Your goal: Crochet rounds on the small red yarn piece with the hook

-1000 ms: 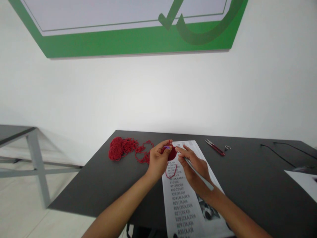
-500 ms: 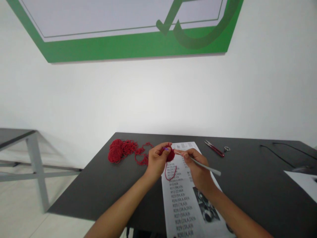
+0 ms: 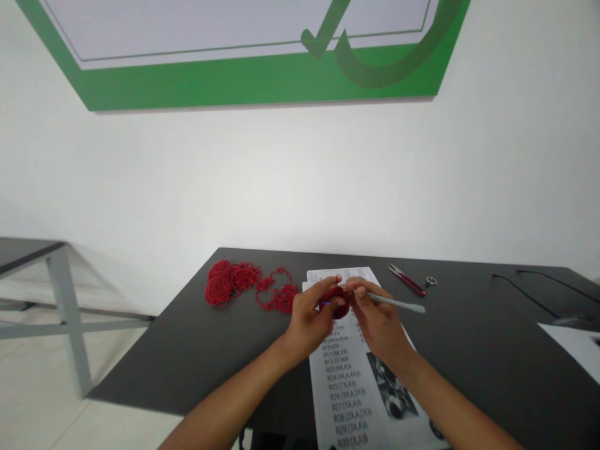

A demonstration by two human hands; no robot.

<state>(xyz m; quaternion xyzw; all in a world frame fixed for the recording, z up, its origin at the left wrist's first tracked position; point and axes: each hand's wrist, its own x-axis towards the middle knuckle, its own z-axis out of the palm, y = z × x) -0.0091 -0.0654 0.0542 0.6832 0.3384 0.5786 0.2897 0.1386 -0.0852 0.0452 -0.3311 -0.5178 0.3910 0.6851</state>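
Observation:
Over a printed pattern sheet (image 3: 347, 400), my left hand (image 3: 310, 319) pinches a small round piece of red crochet work (image 3: 341, 309). Something small and purple shows near the left thumb. My right hand (image 3: 377, 315) grips a crochet hook (image 3: 398, 303) with a pale grey handle, which points out to the right. The hook's tip meets the upper edge of the crochet piece, partly hidden by fingers. Loose red yarn (image 3: 281, 299) lies left of my hands and joins a tangled ball of red yarn (image 3: 219, 284).
Red-handled thread snips (image 3: 407, 279) and a small metal ring (image 3: 430, 281) lie on the dark table (image 3: 469, 369) to the right. Eyeglasses (image 3: 529, 290) and another white sheet (image 3: 572, 347) are at the far right. A white wall with a green-bordered board stands behind.
Both hands and the crochet piece have shifted right and slightly down. The hook has swung closer to level, and the hanging yarn loop is now mostly hidden behind my left hand.

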